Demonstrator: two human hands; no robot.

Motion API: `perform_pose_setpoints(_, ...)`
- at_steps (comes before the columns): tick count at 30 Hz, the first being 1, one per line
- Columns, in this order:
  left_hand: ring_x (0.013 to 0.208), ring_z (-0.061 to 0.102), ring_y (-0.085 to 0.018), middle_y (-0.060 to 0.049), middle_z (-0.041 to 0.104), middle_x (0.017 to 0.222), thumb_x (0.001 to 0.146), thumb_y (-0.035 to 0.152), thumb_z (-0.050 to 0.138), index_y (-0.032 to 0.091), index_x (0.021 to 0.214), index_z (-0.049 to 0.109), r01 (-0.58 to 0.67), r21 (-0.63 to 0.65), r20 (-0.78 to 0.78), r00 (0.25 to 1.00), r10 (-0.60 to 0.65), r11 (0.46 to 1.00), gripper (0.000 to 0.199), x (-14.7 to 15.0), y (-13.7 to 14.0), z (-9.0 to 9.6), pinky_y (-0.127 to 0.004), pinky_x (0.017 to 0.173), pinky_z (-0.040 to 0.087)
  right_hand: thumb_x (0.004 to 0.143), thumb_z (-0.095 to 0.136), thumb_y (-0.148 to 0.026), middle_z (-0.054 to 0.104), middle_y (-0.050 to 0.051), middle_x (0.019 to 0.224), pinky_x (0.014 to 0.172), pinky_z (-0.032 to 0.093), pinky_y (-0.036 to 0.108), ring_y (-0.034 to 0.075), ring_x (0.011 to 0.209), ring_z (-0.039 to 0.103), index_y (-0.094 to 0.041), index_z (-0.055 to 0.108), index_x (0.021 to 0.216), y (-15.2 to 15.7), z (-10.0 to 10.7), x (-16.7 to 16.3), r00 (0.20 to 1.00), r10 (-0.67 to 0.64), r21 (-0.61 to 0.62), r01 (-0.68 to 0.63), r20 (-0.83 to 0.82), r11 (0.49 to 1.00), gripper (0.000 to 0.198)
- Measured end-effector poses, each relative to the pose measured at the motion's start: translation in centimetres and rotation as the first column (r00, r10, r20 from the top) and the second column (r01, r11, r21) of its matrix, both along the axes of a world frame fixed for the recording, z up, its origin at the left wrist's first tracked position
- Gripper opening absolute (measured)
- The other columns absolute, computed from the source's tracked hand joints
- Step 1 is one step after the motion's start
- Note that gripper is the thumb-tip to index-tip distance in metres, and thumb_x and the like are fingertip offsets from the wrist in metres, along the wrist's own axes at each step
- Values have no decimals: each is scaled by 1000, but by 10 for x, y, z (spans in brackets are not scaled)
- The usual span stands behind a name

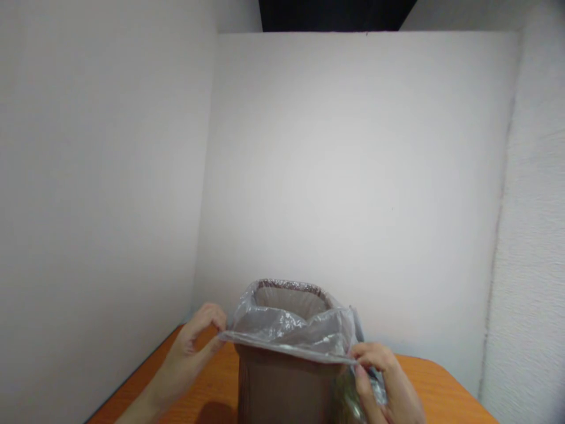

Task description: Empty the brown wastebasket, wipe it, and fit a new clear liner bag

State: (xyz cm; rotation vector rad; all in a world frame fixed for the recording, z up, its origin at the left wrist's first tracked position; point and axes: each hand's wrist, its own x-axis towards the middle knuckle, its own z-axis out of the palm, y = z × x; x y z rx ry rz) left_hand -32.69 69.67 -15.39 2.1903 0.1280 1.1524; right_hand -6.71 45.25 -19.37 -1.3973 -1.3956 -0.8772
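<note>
A brown trash can stands upright in front of me, its open mouth facing up. A clear plastic bag lines it and covers the rim, with its edge stretched across the near side. At the left end of that edge, my left hand pinches the plastic between thumb and fingers. My right hand grips the same edge at the right, where more of the bag bunches up and hangs beside the can. Something greenish behind that plastic, near my right hand, is too unclear to name.
The can rests on an orange-brown wooden table with a rounded far right corner. White walls close in at the left, back and right. High above the back wall is a black panel.
</note>
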Motion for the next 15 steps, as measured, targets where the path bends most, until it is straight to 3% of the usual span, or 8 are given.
perform_pose_setpoints(3, 78, 48, -17, 1, 49, 77, 91, 47, 57, 20, 72, 51, 6, -34, -85, 996, -9, 999, 33, 18, 15, 28, -27, 74, 39, 96, 47, -27, 63, -1, 78, 62, 50, 25, 14, 68, 62, -25, 51, 96, 13, 32, 12, 976, 21, -38, -30, -219, 999, 4)
perform_pose_setpoints(7, 68, 42, -14, 4, 41, 67, 90, 54, 50, 20, 67, 46, -46, -143, -173, 985, 21, 989, 42, 52, 46, 54, -25, 63, 33, 97, 43, -42, 59, -3, 74, 55, 45, 26, 14, 60, 58, -25, 47, 92, 42, 74, 43, 891, -10, -181, -81, -454, 980, 18)
perform_pose_setpoints(11, 65, 41, -12, 5, 40, 64, 89, 48, 55, 18, 65, 48, -146, -165, -213, 971, 109, 976, 39, 97, 92, 60, -24, 60, 31, 97, 39, -38, 55, -7, 63, 47, 40, 26, 12, 45, 50, -24, 46, 95, 87, 101, 82, 844, -103, -353, -106, -527, 930, 16)
perform_pose_setpoints(13, 64, 44, -12, 5, 45, 66, 90, 42, 59, 17, 67, 51, -206, -195, -264, 953, 151, 959, 35, 119, 115, 57, -24, 60, 35, 96, 45, -32, 55, -6, 64, 54, 43, 26, 12, 52, 53, -21, 52, 95, 112, 105, 103, 836, -172, -424, -78, -520, 902, 12)
perform_pose_setpoints(15, 65, 50, -12, 3, 53, 73, 91, 38, 61, 15, 75, 57, -259, -246, -345, 924, 165, 934, 28, 137, 131, 49, -25, 62, 42, 95, 54, -30, 61, -2, 78, 66, 49, 29, 13, 69, 59, -18, 58, 96, 134, 103, 121, 815, -254, -519, -65, -520, 853, 13)
